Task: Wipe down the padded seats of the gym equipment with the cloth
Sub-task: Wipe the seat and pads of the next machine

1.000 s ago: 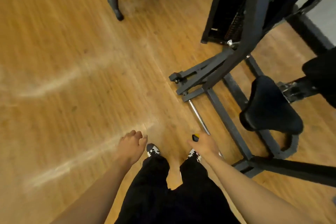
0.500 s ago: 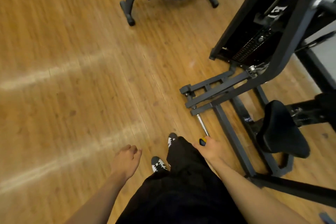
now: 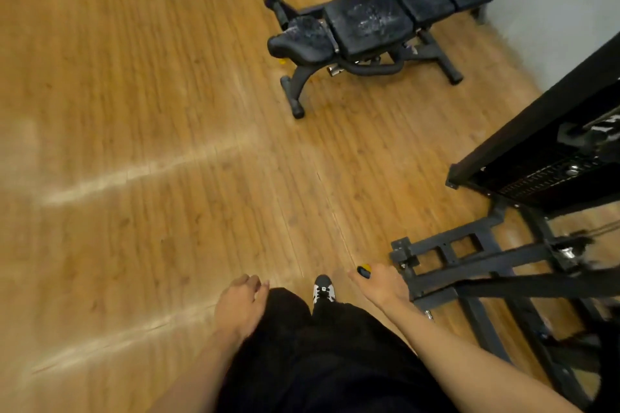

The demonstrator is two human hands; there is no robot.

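A black padded bench [image 3: 369,23] stands ahead on the wooden floor, its seat pads speckled with pale marks. My right hand [image 3: 379,282] hangs at my side and grips a small yellow and black object [image 3: 364,270]; what the object is I cannot tell. My left hand [image 3: 240,300] swings loose by my thigh, fingers relaxed, holding nothing. No cloth shows plainly in view.
A black weight-stack machine [image 3: 536,161] with a grey steel base frame [image 3: 469,261] stands close on my right. A white wall [image 3: 553,10] runs behind the bench. My black trousers and one black-and-white shoe [image 3: 323,288] are below. Open wooden floor [image 3: 134,144] spreads to the left.
I have walked forward and my view has risen: the padded bench is now much nearer and fuller in view, and the machine's round black seat has left the frame. Both hands keep swinging at my sides.
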